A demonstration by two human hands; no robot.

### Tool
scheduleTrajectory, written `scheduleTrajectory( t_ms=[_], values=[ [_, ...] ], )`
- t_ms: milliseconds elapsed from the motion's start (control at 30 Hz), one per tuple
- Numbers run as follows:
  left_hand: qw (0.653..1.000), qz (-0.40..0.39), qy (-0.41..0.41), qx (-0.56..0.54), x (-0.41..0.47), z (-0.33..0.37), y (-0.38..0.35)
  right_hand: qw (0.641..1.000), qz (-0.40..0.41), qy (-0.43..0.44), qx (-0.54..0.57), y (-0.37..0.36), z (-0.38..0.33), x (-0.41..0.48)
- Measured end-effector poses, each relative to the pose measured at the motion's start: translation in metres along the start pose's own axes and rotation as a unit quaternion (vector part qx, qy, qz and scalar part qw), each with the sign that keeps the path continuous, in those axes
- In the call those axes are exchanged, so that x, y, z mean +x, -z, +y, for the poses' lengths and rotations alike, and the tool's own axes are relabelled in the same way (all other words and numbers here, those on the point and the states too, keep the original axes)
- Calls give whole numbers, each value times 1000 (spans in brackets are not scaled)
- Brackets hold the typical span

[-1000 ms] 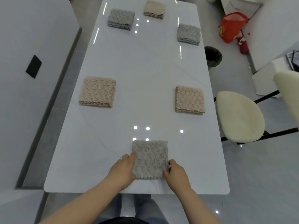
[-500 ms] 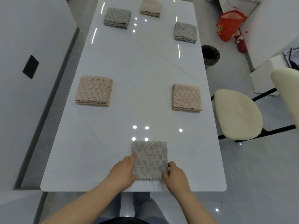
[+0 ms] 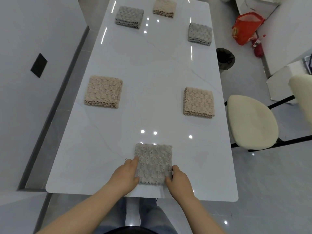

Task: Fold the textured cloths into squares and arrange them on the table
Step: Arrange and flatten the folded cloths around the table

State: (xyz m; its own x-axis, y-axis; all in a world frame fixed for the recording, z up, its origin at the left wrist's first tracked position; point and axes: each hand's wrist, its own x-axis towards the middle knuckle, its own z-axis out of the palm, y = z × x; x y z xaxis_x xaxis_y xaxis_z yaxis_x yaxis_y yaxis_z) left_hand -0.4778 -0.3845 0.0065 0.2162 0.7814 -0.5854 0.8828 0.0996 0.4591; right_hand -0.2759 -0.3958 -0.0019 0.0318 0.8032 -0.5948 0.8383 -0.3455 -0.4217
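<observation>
- White, glossy table [image 3: 152, 78] runs away from me toward 12 o'clock, speckled with lamp glints, with grey floor [image 3: 253, 183] all around it.
- Cloth [image 3: 153, 163]: grey, folded square, lying flat at 6 o'clock just inside the table's near edge.
- Left hand [image 3: 124, 177] sits at its 8 o'clock corner. The fingers [image 3: 134, 160] lie along the left edge and the thumb is at the corner. I cannot tell whether they pinch under it.
- Right hand [image 3: 179, 181] is at the 4 o'clock corner, thumb on top and fingers curled narrow round the right edge, holding it.
- Handling, as I judge it: light, soft and nubbly, several layers thick. It would flop open if lifted by one corner, and it should slide easily on the gloss. Best to take both side edges with all layers together, or press it flat and push.
- Five others lie folded. Beige: 9 o'clock cloth [image 3: 103, 92], 3 o'clock cloth [image 3: 198, 103], 12 o'clock cloth [image 3: 164, 6]. Grey: 11 o'clock cloth [image 3: 129, 17], 1 o'clock cloth [image 3: 200, 34].
- Room: the bare middle gives space to push toward 12. The near edge is the risk, since a pull toward me could drag the hem over it.
- Chair [image 3: 251, 122] stands off the table at 3 o'clock, well apart from my arms.
</observation>
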Motion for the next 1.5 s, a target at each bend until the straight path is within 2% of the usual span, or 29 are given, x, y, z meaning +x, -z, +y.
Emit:
scheduleTrajectory(
  t_ms=[400,867,1500],
  values=[
    [999,15,-19,-26,15,7,12,999,29,-1,38,6,-4,17],
    [999,11,-32,-25,22,6,11,998,66,-18,11,11,-4,23],
    [999,12,-35,-11,24,9,6,998,59,-6,23,12,-3,25]
  ],
)
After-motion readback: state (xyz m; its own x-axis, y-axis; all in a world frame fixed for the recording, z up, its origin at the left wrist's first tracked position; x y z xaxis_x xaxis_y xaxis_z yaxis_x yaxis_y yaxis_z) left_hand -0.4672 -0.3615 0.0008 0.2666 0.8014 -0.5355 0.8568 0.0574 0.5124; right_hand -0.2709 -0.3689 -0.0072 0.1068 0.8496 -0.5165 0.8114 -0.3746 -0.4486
